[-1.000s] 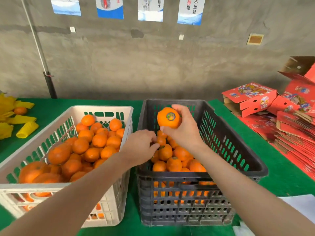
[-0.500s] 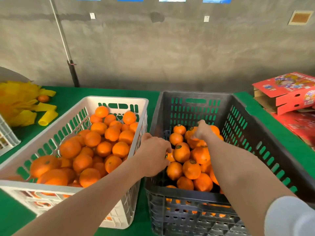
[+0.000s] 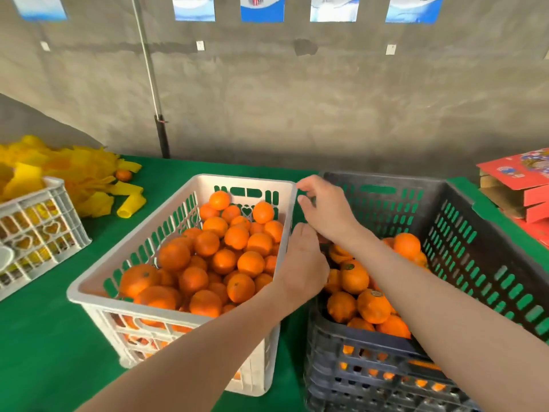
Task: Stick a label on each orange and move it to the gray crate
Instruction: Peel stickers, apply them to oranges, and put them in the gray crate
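A white crate [image 3: 243, 180] at the centre left is heaped with plain oranges [image 3: 237, 237]. To its right stands the gray crate [image 3: 386, 180], which holds oranges with small labels on them [image 3: 372, 304]. My right hand [image 3: 323, 211] hovers over the gap between the two crates, at the white crate's far right corner. Its fingers are apart and it holds nothing. My left hand [image 3: 303, 263] is just below it, against the white crate's right rim. It is curled with its back towards me, so its fingers and palm are hidden.
A smaller white crate [image 3: 38, 230] stands at the left edge, with a pile of yellow foam sleeves [image 3: 74, 173] and one loose orange [image 3: 123, 174] behind it. Red cartons [image 3: 523, 185] are stacked at the right edge. Green cloth [image 3: 44, 337] covers the table. A concrete wall runs close behind.
My right hand lowered the labelled orange into the gray crate, let it go and swung left, empty, to the white crate's corner. My left hand stayed between the crates. The view turned left.
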Motion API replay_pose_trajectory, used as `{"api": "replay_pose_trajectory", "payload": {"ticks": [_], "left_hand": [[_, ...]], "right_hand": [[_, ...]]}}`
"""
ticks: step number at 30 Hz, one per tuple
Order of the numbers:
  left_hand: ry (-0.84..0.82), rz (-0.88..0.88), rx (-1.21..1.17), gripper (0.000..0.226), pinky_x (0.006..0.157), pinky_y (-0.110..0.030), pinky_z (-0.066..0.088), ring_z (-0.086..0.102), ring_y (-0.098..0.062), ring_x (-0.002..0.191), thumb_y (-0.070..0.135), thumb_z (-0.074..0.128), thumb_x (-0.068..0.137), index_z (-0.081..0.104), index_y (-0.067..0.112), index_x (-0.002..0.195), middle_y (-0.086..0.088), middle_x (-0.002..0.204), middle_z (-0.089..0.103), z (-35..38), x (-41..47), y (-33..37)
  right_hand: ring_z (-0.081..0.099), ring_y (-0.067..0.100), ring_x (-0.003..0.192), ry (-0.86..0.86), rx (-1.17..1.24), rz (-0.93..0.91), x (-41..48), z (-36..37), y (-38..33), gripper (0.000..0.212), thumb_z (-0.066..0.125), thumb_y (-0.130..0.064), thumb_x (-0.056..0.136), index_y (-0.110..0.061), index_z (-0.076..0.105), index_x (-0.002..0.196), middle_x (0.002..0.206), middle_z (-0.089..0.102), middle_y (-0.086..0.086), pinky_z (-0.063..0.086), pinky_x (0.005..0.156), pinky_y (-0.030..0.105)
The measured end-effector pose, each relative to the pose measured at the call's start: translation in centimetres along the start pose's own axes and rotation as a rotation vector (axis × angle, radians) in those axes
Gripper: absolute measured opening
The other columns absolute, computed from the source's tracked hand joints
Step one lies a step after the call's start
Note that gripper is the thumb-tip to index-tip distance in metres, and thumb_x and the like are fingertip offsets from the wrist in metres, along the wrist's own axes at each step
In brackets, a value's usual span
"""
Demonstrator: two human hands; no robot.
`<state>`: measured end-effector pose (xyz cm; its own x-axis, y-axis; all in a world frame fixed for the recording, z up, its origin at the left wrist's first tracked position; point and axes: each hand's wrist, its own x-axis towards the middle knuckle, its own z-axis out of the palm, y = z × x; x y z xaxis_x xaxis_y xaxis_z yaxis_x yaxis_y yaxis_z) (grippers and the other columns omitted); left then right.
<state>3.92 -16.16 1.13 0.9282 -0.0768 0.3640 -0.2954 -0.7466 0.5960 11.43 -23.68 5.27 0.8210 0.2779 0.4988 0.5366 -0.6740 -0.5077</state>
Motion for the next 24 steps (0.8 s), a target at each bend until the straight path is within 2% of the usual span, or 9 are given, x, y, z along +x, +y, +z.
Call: {"api": "replay_pose_trajectory", "payload": {"ticks": [2, 4, 6, 8, 12, 14, 18, 22, 24], "left_hand": [[0.047, -0.087, -0.117, 0.018, 0.067, -0.009, 0.041, 0.054, -0.015, 0.083, -0.005, 0.046, 0.092, 0.059, 0.008, 0.093, -0.003, 0.087, 0.059, -2.0, 0.4, -1.7], [0.025, -0.119, -0.036, 0.025, 0.054, -0.011, 0.038, 0.052, -0.014, 0.072, -0.003, 0.047, 0.090, 0.057, 0.011, 0.071, 0.002, 0.070, 0.056, -4.4, 0.9, -4.5], [-0.139, -0.169, 0.165, 0.018, 0.053, -0.018, 0.032, 0.049, -0.015, 0.079, 0.003, 0.049, 0.091, 0.060, 0.013, 0.081, 0.001, 0.076, 0.054, -6.1, 1.4, -7.7], [-0.434, -0.195, 0.460, 0.007, 0.061, -0.018, 0.035, 0.046, -0.015, 0.085, 0.013, 0.051, 0.094, 0.058, 0.015, 0.097, -0.002, 0.087, 0.049, -6.4, 1.6, -10.6], [-0.769, -0.168, 0.713, 0.027, 0.086, -0.033, 0.047, 0.054, -0.022, 0.095, 0.022, 0.055, 0.094, 0.057, 0.006, 0.115, -0.010, 0.103, 0.055, -4.5, 1.6, -14.1], [-0.845, -0.168, 0.727, 0.038, 0.083, -0.036, 0.047, 0.057, -0.028, 0.105, 0.024, 0.056, 0.093, 0.050, 0.005, 0.125, -0.013, 0.116, 0.058, -3.3, 1.4, -15.2], [-0.821, -0.192, 0.723, 0.055, 0.079, -0.037, 0.048, 0.055, -0.031, 0.109, 0.026, 0.060, 0.090, 0.035, 0.005, 0.133, -0.016, 0.122, 0.052, -1.9, 1.3, -16.7], [-0.804, -0.216, 0.639, 0.052, 0.066, -0.030, 0.042, 0.052, -0.021, 0.084, 0.021, 0.066, 0.083, 0.038, 0.008, 0.125, -0.006, 0.095, 0.050, -1.8, 1.5, -16.3], [-0.703, -0.187, 0.600, 0.036, 0.066, -0.030, 0.045, 0.050, -0.016, 0.077, 0.021, 0.066, 0.083, 0.044, 0.012, 0.110, -0.001, 0.084, 0.047, -2.0, 1.5, -15.5]], "right_hand": [[0.061, 0.025, 0.104, -0.025, 0.067, -0.070, -2.2, 1.0, -2.5, 0.024, 0.049, -0.008, 0.095, -0.007, 0.060, 0.117, 0.111, 0.066, 0.011, 0.049, 0.091, 0.040], [0.062, 0.022, 0.100, -0.144, 0.062, -0.056, -4.1, 1.8, -3.6, 0.025, 0.046, -0.013, 0.097, -0.011, 0.057, 0.120, 0.109, 0.066, 0.008, 0.051, 0.087, 0.037], [0.059, 0.020, 0.094, -0.372, -0.037, -0.035, -5.2, 2.8, -3.8, 0.025, 0.047, -0.021, 0.098, -0.016, 0.054, 0.121, 0.103, 0.062, 0.003, 0.049, 0.079, 0.036], [0.057, 0.020, 0.091, -0.562, -0.243, -0.064, -5.7, 3.7, -3.8, 0.025, 0.049, -0.030, 0.096, -0.020, 0.052, 0.119, 0.097, 0.058, 0.000, 0.046, 0.072, 0.034], [0.057, 0.019, 0.096, -0.608, -0.348, -0.140, -5.8, 4.1, -3.6, 0.026, 0.053, -0.033, 0.094, -0.023, 0.059, 0.117, 0.106, 0.062, 0.000, 0.050, 0.076, 0.035], [0.057, 0.018, 0.094, -0.611, -0.336, -0.156, -5.9, 4.1, -3.5, 0.023, 0.053, -0.031, 0.094, -0.023, 0.064, 0.112, 0.103, 0.064, -0.001, 0.050, 0.077, 0.035], [0.057, 0.015, 0.091, -0.569, -0.289, -0.117, -5.8, 4.1, -3.3, 0.021, 0.053, -0.029, 0.094, -0.022, 0.065, 0.110, 0.101, 0.064, -0.002, 0.049, 0.078, 0.033], [0.057, 0.016, 0.087, -0.519, -0.220, -0.085, -5.8, 4.0, -3.5, 0.018, 0.054, -0.023, 0.093, -0.018, 0.067, 0.103, 0.096, 0.066, 0.001, 0.050, 0.080, 0.035], [0.059, 0.019, 0.087, -0.469, -0.173, -0.071, -6.0, 3.7, -3.6, 0.017, 0.053, -0.018, 0.092, -0.013, 0.068, 0.099, 0.095, 0.068, 0.004, 0.050, 0.082, 0.038]]}}
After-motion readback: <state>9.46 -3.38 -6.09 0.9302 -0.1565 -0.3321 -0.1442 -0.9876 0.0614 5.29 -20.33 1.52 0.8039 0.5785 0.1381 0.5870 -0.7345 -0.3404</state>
